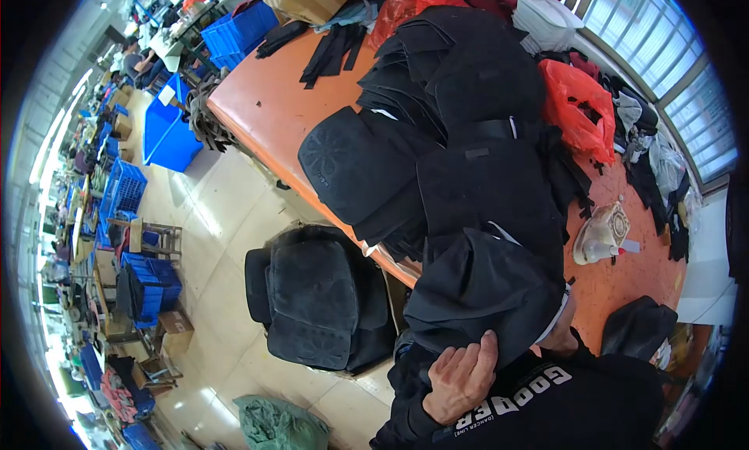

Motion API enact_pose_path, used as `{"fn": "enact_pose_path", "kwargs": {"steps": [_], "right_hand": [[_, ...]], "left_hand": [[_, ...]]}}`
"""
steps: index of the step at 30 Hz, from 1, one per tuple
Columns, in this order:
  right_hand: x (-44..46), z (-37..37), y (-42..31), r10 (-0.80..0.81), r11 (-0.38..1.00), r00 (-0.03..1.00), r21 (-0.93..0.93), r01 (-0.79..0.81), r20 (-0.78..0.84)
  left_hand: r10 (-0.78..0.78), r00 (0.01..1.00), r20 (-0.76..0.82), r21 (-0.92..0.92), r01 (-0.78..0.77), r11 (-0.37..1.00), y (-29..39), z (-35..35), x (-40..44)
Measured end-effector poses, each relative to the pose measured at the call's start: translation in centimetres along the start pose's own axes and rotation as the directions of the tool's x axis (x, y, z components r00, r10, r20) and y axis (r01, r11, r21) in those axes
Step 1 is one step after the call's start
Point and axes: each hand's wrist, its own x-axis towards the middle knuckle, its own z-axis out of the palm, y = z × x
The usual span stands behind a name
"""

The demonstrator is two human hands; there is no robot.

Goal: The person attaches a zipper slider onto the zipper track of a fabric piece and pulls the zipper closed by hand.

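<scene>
A dark fabric piece [476,290] with white edging is bunched up close to my body, at the near end of the orange table. My left hand [464,376] is closed on its near edge, fingers curled and thumb pressed on the cloth. My right hand [558,333] reaches in at the other side of the same piece, beside the white edging; its fingers are hidden by the cloth. Beyond lies a flat black panel [488,184] with a small tag. To its left is a stack of black panels [351,165], the top one bearing an embossed flower pattern.
More black pieces [484,67] are heaped at the table's far side. A red plastic bag [577,106] and a clear plastic container [597,243] sit right on the orange table [265,99]. A box of black panels [312,302] stands on the floor left, near a green sack [281,423].
</scene>
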Motion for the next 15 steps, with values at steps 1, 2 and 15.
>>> {"fn": "enact_pose_path", "kwargs": {"steps": [1, 2, 15], "right_hand": [[0.2, -0.1, 0.1, 0.008, 0.998, 1.000, 0.060, -0.010, 0.025], [0.2, -0.3, 0.1, 0.020, 0.992, 0.998, 0.120, -0.026, 0.053], [2.4, 3.8, 3.3, 0.239, 0.268, 0.928, 0.899, -0.346, 0.286]], "left_hand": [[0.002, 1.000, 0.003, -0.007, -0.002, 1.000, -0.1, 0.1, -0.1], [0.001, 1.000, 0.005, -0.010, -0.001, 1.000, 0.0, 0.1, -0.3], [0.012, 0.994, -0.108, -0.139, -0.028, 0.990, -2.4, -0.6, 1.7]]}}
